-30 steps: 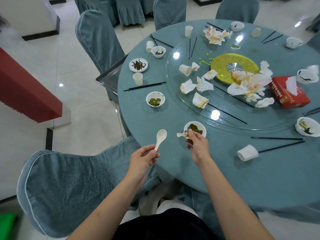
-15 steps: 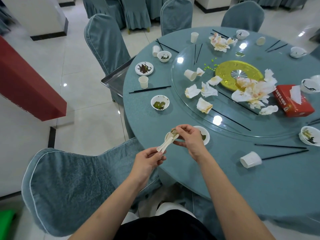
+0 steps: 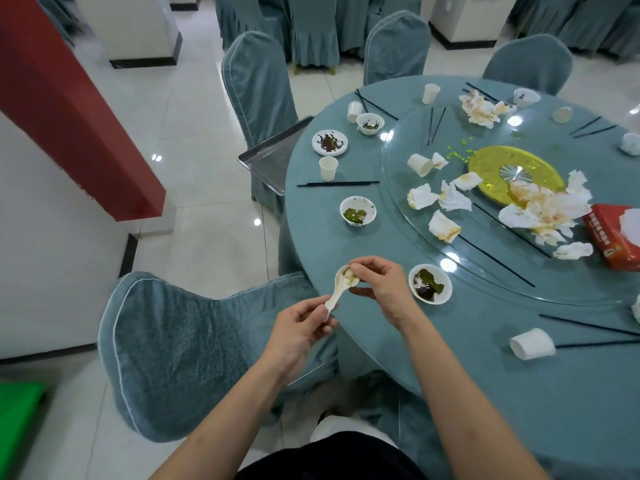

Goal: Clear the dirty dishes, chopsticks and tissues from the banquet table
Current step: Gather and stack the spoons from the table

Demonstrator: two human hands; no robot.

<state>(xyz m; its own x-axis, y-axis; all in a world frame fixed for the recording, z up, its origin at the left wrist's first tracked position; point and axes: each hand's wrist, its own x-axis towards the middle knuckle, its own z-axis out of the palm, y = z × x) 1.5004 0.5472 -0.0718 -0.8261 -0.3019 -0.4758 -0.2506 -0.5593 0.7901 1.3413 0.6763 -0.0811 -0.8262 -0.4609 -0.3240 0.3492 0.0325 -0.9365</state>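
A white spoon [image 3: 336, 292] is held at the table's near-left rim, just left of centre in the frame, its long axis running from lower left to upper right: the handle end is pinched by the curled fingers of the left hand [image 3: 298, 336], and the scoop is met by the right hand [image 3: 375, 287], whose thumb and fingertips are closed around it where green residue clings. Whether a second spoon is nested there cannot be told. The nearest bowl [image 3: 430, 283], smeared with dark green leftovers, stands on the banquet table [image 3: 571, 393] just to the right of the right hand, apart from it; the right hand is clearly the nearer of the two. The next reach is therefore judged to run rightward from the spoon. A second bowl [image 3: 357, 210] lies further up the frame, with a pair of chopsticks [image 3: 337, 183] above it lying nearly level across the picture, and crumpled tissues [image 3: 445, 226] are scattered on the glass turntable [image 3: 485, 271] toward the upper right
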